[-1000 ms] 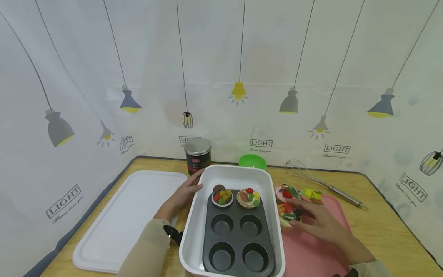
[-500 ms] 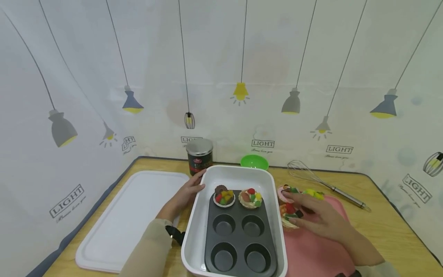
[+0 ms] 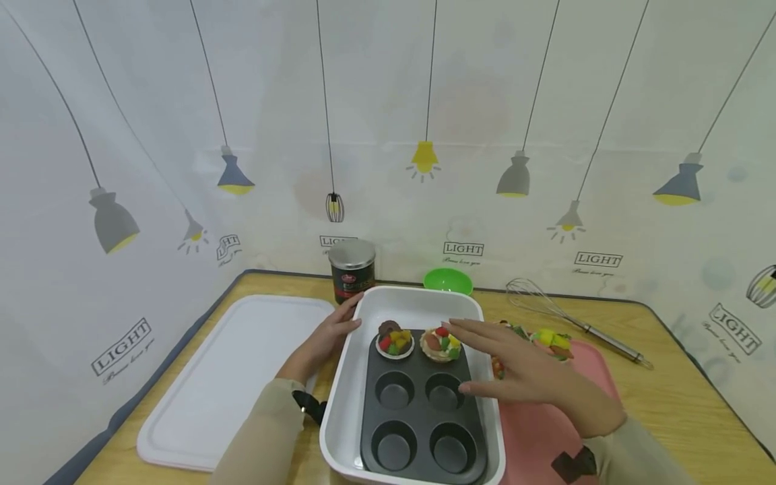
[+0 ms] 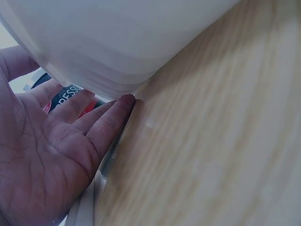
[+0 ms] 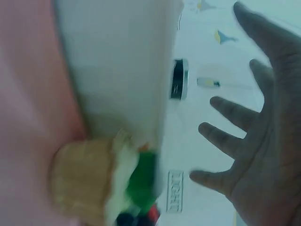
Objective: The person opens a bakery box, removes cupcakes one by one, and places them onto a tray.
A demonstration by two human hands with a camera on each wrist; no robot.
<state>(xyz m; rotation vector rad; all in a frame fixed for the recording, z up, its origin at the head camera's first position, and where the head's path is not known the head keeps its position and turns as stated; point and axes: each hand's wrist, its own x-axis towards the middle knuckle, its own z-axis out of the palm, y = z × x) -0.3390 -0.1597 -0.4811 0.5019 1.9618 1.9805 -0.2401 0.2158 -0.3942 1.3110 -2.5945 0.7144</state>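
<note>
A white baking dish (image 3: 343, 417) holds a dark muffin tin (image 3: 419, 411). Two fruit-topped cupcakes, one chocolate-coloured (image 3: 395, 342) and one pale (image 3: 438, 345), sit in the tin's far row; its other cups are bare. My left hand (image 3: 321, 340) rests against the dish's far left corner, fingertips low on the outer wall in the left wrist view. Over the dish's right rim, my right hand (image 3: 527, 367) has spread, straight fingers and nothing in it. Beyond it, a fruit-topped cupcake (image 5: 82, 181) stands beside the dish in the right wrist view.
More cupcakes (image 3: 552, 340) stand on a pink board (image 3: 533, 444) at right, partly hidden by the right hand. A whisk (image 3: 612, 342), green bowl (image 3: 448, 280) and lidded can (image 3: 353, 273) are at the back. A white board (image 3: 224, 384) lies at left.
My right hand has moved left from the cupcakes on the pink board to over the dish's right side, its fingers spread. The left hand stays at the dish corner.
</note>
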